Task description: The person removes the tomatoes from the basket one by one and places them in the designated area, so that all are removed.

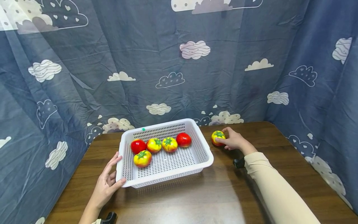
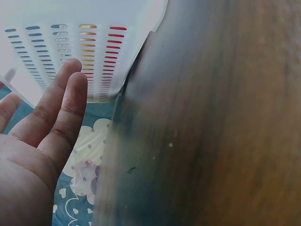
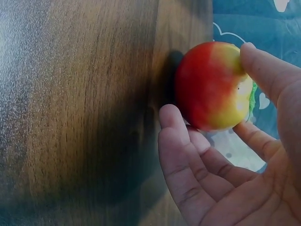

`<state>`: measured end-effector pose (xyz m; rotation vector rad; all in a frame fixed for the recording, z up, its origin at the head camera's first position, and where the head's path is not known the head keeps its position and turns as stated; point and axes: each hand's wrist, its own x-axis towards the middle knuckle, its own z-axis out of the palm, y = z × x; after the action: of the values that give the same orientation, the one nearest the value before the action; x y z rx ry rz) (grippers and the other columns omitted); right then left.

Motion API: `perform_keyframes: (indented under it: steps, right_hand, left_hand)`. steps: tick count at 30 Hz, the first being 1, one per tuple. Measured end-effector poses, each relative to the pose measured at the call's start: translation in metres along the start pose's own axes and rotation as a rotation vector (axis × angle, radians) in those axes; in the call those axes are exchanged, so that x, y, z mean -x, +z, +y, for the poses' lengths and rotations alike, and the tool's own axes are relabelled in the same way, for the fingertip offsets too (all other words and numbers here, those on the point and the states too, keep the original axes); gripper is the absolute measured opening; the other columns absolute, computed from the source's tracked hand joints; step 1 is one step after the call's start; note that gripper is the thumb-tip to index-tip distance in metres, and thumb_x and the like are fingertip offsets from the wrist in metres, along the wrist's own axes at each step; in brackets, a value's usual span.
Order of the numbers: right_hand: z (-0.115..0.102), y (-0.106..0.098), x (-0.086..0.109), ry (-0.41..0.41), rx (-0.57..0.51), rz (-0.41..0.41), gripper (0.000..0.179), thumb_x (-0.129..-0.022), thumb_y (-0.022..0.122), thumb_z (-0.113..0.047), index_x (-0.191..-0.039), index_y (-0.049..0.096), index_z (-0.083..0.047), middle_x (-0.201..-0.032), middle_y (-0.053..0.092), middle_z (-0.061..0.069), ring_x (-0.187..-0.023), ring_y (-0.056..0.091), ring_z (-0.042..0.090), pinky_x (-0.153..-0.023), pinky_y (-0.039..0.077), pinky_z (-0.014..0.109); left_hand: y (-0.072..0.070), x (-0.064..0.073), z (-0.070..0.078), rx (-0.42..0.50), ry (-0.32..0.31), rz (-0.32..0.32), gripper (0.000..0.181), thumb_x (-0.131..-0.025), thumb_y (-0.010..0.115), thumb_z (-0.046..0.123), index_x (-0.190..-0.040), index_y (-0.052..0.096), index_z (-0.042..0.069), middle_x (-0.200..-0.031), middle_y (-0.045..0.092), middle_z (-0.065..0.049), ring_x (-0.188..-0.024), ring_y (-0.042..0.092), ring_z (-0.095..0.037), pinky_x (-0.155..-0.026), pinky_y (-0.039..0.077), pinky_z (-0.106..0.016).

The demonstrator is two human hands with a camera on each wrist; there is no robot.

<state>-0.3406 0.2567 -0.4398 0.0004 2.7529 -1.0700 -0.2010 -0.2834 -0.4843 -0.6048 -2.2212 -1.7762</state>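
Observation:
At the table's back right, my right hand [image 1: 234, 140] pinches a yellow-and-red toy tomato [image 1: 218, 137] between thumb and a finger, its green leafy top facing up. In the right wrist view the tomato [image 3: 211, 87] sits between the thumb and fingertips, its red side toward the table, while the other fingers extend below it. My left hand [image 1: 104, 183] rests at the left rim of a white perforated basket [image 1: 165, 174], thumb at the near corner. Its fingers [image 2: 70, 101] lie rather straight against the basket wall in the left wrist view.
Inside the basket are two red fruits [image 1: 183, 140] and several more yellow-and-red toy tomatoes [image 1: 142, 159]. The basket stands on a brown wooden table [image 1: 212, 193], left of the right hand. A blue cloud-patterned curtain [image 1: 156, 56] hangs behind and along both sides.

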Motion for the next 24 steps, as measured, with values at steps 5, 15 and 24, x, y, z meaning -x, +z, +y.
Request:
perform_keyframes:
  steps: [5,15,24]
  right_hand:
    - [0.001,-0.002,-0.001,-0.002,0.003,-0.017,0.074,-0.102,0.071,-0.043,-0.151,0.035,0.001,-0.133,0.057,0.044,-0.073,0.078,0.021,-0.067,0.066,0.032]
    - [0.003,-0.011,-0.003,-0.002,0.004,-0.068,0.073,-0.102,0.073,-0.035,-0.153,0.035,0.0,-0.139,0.052,0.046,-0.075,0.078,0.023,-0.07,0.067,0.035]
    - [0.003,-0.01,-0.007,-0.012,-0.015,-0.085,0.072,-0.102,0.075,-0.032,-0.154,0.036,0.0,-0.14,0.052,0.046,-0.077,0.08,0.025,-0.071,0.067,0.035]
  left_hand:
    - [0.0,0.0,-0.001,0.007,0.003,0.0,0.077,-0.089,0.069,-0.015,-0.159,0.041,-0.005,-0.179,0.022,-0.015,-0.125,0.068,-0.004,-0.093,0.061,-0.021]
    - [-0.001,-0.001,-0.002,-0.009,0.0,-0.006,0.076,-0.089,0.069,-0.013,-0.159,0.042,-0.004,-0.178,0.023,-0.014,-0.121,0.07,-0.005,-0.09,0.062,-0.022]
    - [-0.001,0.0,-0.002,-0.011,0.004,-0.004,0.076,-0.089,0.07,-0.014,-0.159,0.042,-0.004,-0.179,0.023,-0.014,-0.122,0.07,-0.005,-0.091,0.062,-0.021]
